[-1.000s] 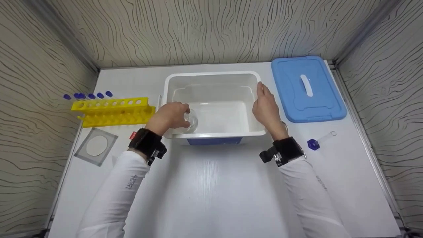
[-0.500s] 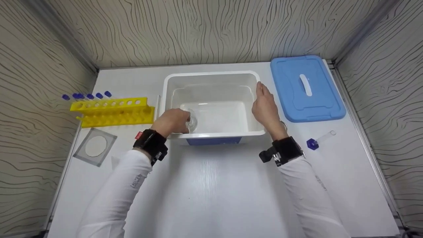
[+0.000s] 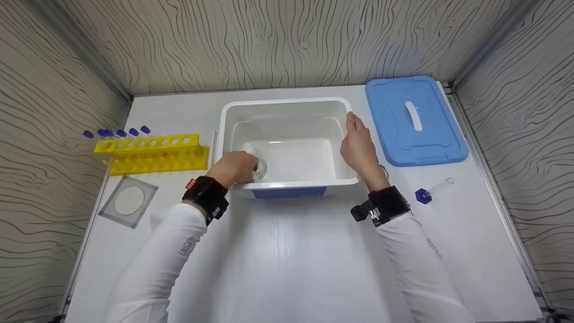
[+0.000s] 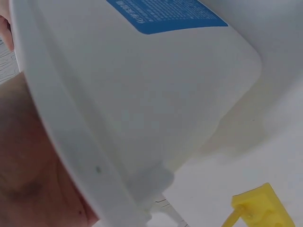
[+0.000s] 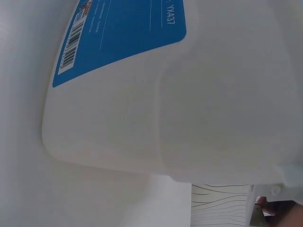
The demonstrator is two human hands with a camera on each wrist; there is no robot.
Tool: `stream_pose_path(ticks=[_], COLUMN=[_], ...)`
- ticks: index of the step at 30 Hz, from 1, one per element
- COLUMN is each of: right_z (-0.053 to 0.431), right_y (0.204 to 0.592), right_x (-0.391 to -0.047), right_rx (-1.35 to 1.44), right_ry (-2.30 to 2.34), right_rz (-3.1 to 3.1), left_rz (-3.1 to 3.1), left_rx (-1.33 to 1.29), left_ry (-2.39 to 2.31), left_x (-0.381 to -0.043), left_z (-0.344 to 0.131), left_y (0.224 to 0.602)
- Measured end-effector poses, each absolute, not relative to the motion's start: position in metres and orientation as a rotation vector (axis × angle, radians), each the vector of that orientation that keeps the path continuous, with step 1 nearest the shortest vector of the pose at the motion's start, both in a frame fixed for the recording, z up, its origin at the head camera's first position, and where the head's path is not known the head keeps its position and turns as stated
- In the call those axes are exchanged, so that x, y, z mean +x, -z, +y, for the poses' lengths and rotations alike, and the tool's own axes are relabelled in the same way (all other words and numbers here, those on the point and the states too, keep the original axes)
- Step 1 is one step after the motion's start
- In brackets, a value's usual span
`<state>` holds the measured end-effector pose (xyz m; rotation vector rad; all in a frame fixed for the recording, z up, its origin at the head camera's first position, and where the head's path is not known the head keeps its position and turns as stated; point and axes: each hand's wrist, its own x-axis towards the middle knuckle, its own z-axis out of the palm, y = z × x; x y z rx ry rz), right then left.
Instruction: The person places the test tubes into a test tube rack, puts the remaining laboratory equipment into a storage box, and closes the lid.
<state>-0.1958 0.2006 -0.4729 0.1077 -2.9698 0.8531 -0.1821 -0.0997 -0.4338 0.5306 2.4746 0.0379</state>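
A white storage box (image 3: 291, 184) stands in the middle of the table, its top uncovered. My left hand (image 3: 237, 166) reaches over its near left corner and holds a clear glass vessel (image 3: 261, 167) low inside; the fingertips and the vessel's exact kind are hidden. My right hand (image 3: 358, 146) grips the box's right rim from outside, with its thumb out of sight. From the left wrist, the box's outer wall (image 4: 142, 85) fills most of the view, with part of my left hand (image 4: 38, 170) behind the rim. The right wrist view mostly shows the labelled wall (image 5: 113, 123).
Left of the box is a yellow test tube rack (image 3: 148, 154) with several blue-capped tubes. A grey square with a white disc (image 3: 130, 200) lies before it. Rightwards are the blue lid (image 3: 417, 121) and a clear cylinder with a blue hexagonal base (image 3: 423, 196), lying on its side.
My left hand has gone lower and deeper into the box with the glass vessel. The right hand has stayed at the right rim. The whole view has shifted slightly.
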Motion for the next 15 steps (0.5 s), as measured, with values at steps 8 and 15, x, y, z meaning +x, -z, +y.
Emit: stream_pose_path(ticks=[8, 15], right_z=[0.2, 0.199], right_y=[0.473, 0.473], right_x=[-0.196, -0.196], right_rx=[0.1, 0.098], right_ry=[-0.869, -0.857], right_rz=[-2.96, -2.956], left_rz=[2.458, 2.463], left_rx=[0.541, 0.604], left_ry=[0.013, 0.103], left_x=[-0.185, -0.187], left_z=[-0.096, -0.093], left_y=[0.439, 0.445])
